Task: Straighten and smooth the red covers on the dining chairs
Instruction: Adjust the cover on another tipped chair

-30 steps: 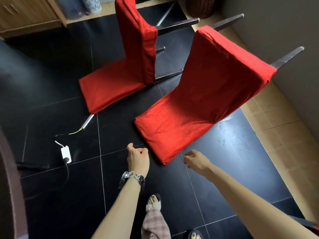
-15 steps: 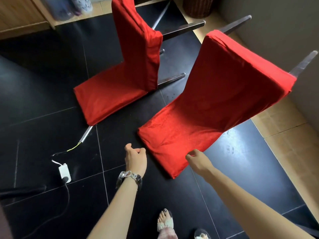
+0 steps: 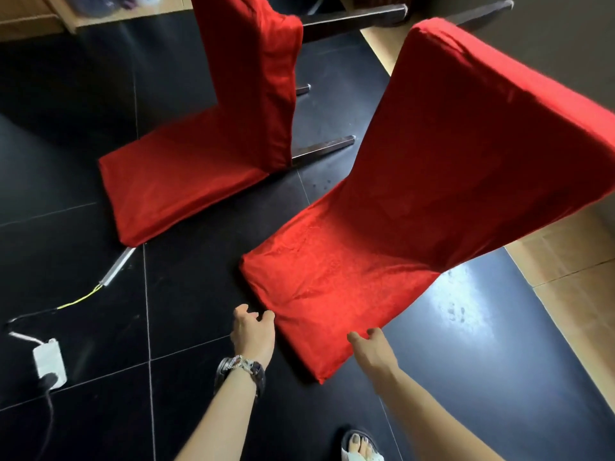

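Observation:
Two dining chairs in red covers lie tipped on their backs on the black tiled floor. The near chair's cover (image 3: 392,227) shows light creases around the backrest end closest to me. My left hand (image 3: 253,331), with a watch on its wrist, hovers at that end's left edge with loosely curled fingers that hold nothing. My right hand (image 3: 372,347) reaches the same end's front edge, and its fingertips touch the fabric. The far chair's cover (image 3: 206,168) lies to the left, out of reach of both hands.
A white power adapter (image 3: 50,361) with a dark cable lies on the floor at the left, near a yellow wire (image 3: 80,299) and a metal strip (image 3: 118,266). Dark chair legs (image 3: 352,16) point away. Tan tiles (image 3: 565,287) and a wall run along the right. My sandalled foot (image 3: 361,447) is below.
I have stepped closer, so the near chair fills more of the view. Both hands moved forward to its nearest end, and the right fingertips now reach the fabric edge.

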`<state>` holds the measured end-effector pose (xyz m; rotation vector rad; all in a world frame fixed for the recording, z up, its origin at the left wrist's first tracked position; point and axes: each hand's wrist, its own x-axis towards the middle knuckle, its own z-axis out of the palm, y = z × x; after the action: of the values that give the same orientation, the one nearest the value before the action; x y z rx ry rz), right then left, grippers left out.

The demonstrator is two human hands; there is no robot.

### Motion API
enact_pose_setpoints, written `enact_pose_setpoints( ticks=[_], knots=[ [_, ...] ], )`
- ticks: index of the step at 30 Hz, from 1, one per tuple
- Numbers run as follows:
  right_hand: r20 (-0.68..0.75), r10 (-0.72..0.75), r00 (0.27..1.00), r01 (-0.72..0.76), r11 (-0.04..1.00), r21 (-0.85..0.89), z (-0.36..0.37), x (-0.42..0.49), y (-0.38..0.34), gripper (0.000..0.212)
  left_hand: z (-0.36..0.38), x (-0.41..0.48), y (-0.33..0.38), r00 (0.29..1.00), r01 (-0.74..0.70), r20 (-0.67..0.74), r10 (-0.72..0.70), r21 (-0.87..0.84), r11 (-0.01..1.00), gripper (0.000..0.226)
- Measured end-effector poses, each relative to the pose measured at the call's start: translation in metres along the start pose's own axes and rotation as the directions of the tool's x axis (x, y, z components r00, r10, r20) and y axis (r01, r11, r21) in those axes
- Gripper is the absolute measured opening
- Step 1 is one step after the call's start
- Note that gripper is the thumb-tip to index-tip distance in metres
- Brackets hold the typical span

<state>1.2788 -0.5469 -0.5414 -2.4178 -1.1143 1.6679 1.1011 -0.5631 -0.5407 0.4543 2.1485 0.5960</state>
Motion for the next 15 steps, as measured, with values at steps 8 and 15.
enact_pose_setpoints(
  ticks=[8, 15],
  knots=[
    [-0.23, 0.16, 0.96, -0.119, 0.976, 0.18, 0.05, 0.111, 0.05, 0.077, 0.072, 0.103, -0.074, 0.985, 0.153, -0.034, -0.167, -0.248, 0.957, 0.057],
    [-0.199, 0.396, 0.897, -0.279, 0.853, 0.441, 0.099, 0.201, 0.08, 0.103, 0.12, 0.182, -0.132, 0.993, 0.11, -0.033, -0.111, -0.038, 0.993, 0.069]
  ],
)
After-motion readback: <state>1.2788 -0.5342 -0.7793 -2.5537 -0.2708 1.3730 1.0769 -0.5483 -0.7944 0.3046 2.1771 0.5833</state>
